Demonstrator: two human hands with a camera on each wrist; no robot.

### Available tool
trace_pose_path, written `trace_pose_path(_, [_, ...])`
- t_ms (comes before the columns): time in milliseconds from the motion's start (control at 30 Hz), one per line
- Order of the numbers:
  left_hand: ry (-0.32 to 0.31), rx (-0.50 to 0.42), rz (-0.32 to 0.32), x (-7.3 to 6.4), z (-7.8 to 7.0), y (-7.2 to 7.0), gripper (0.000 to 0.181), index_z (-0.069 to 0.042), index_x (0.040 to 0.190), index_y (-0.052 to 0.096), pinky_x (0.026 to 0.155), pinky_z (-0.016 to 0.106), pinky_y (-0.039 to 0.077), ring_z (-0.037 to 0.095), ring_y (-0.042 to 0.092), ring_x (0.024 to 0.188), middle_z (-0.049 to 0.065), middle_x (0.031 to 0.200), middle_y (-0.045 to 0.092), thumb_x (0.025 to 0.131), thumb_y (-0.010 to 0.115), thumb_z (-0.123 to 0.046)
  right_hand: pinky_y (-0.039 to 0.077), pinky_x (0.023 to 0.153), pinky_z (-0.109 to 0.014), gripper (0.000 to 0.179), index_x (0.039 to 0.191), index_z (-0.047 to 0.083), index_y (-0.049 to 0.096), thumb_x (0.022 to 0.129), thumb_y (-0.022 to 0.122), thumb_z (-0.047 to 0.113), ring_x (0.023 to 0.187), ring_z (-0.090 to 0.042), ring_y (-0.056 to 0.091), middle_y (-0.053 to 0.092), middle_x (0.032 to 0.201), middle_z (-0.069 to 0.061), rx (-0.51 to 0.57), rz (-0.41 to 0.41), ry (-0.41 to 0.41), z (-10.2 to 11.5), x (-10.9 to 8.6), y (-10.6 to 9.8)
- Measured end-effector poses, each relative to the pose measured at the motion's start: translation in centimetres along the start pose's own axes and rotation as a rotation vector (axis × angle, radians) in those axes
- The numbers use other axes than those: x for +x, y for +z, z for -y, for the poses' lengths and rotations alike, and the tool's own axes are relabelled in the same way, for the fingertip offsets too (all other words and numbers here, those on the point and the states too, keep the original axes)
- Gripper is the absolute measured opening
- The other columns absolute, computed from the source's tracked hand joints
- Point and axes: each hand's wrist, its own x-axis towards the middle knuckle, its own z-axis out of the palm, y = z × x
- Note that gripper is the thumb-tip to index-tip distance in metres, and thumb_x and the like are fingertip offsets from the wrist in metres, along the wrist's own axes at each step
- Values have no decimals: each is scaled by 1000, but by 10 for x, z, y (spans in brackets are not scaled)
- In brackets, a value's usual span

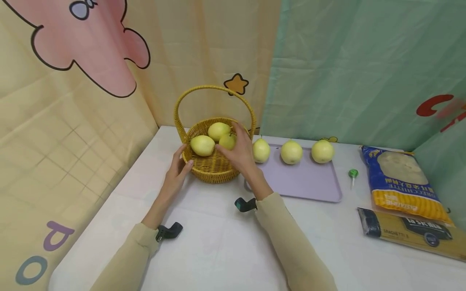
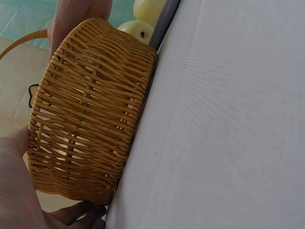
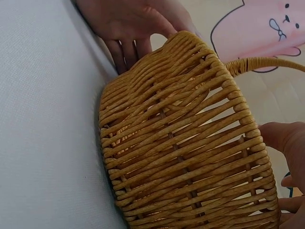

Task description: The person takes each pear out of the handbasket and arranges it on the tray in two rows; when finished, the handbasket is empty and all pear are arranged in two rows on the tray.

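Observation:
A yellow wicker basket [image 1: 214, 176] with a tall arched handle stands upright on the white table. My left hand [image 1: 174, 171] grips its left side, thumb at the rim and fingers along the outer wall. Inside the basket my right hand [image 1: 243, 151] holds a yellow-green pear [image 1: 227, 141] between thumb and fingers. Beside it lie two more pears, one at the left [image 1: 202, 145] and one at the back [image 1: 219, 131]. In the right wrist view, the woven wall [image 3: 181, 143] hides the basket's contents.
Right of the basket lies a lilac tray [image 1: 302, 190], with three pears along its back edge, including a middle pear [image 1: 291, 152]. Farther right are a green lollipop [image 1: 353, 173], a blue-and-yellow pasta bag [image 1: 404, 182] and a spaghetti pack [image 1: 415, 234]. Printed curtains [image 1: 349, 81] close off the back.

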Motion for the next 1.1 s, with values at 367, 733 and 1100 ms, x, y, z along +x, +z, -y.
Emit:
trace_pose_path(367, [-18,-13,23,-8,-35,-2,65,-13,169,20,127,58,29,48,32,155,17,175,21,112,51,-20,37,124,-48,89,163,10,34,92,83,32,149,-32,45,46,163,-13,-14,30,6,0,3,-1])
trace_pose_path(733, [-18,-44,20,-12,-42,-3,65,-11,168,21,127,59,28,48,32,155,16,175,21,112,51,-21,39,123,-49,84,159,2,39,93,82,32,146,-39,48,50,158,-21,-44,123,81,4,15,-3])
trace_pose_path(1100, [-21,-22,25,-10,-42,-3,65,-11,168,22,128,57,28,48,31,155,15,175,21,111,52,-21,43,118,-49,72,150,-2,50,89,83,20,138,-43,53,59,148,-22,-40,121,205,3,27,8])
